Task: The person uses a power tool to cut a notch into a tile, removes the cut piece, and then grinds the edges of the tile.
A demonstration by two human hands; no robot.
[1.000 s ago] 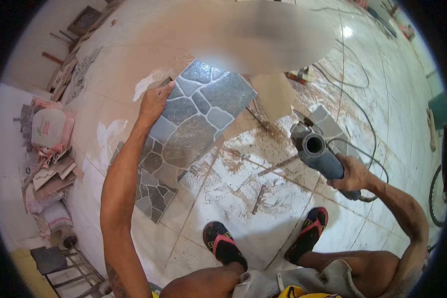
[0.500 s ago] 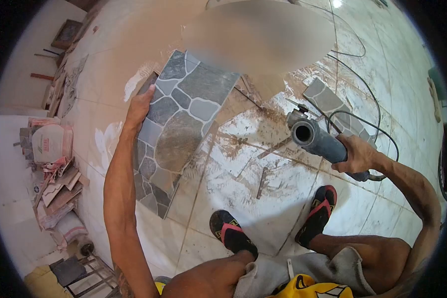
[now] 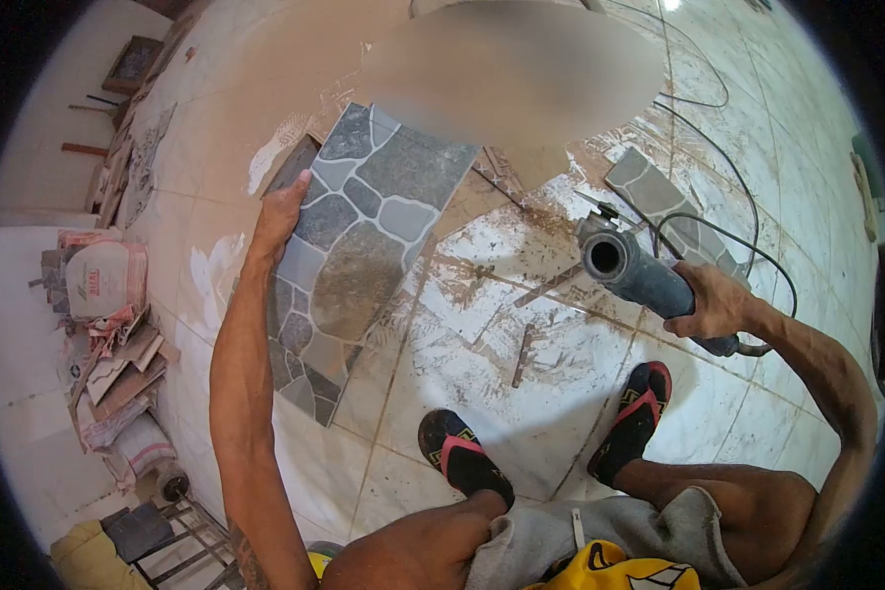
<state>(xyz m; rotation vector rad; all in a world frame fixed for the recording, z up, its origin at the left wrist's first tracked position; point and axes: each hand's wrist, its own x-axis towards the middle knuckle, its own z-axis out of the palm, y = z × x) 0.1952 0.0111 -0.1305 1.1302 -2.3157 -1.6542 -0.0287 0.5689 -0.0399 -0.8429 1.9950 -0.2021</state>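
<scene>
My left hand grips the left edge of a large stone-patterned tile, its thumb on the top face. The tile is grey and brown with pale joint lines, and lies at a slant over the floor. In my right hand is an angle grinder, held by its dark body above the floor. Its thin disc shows edge-on at the head. A narrower piece of the same tile lies beyond the grinder.
A black power cord loops across the floor at right. White dust and offcut strips lie before my feet. Along the left wall stand sacks and broken tile pieces. A blurred patch hides the top middle.
The view shifts slightly. Both hands keep their hold on the tile and the angle grinder, with the grinder a touch farther right in view.
</scene>
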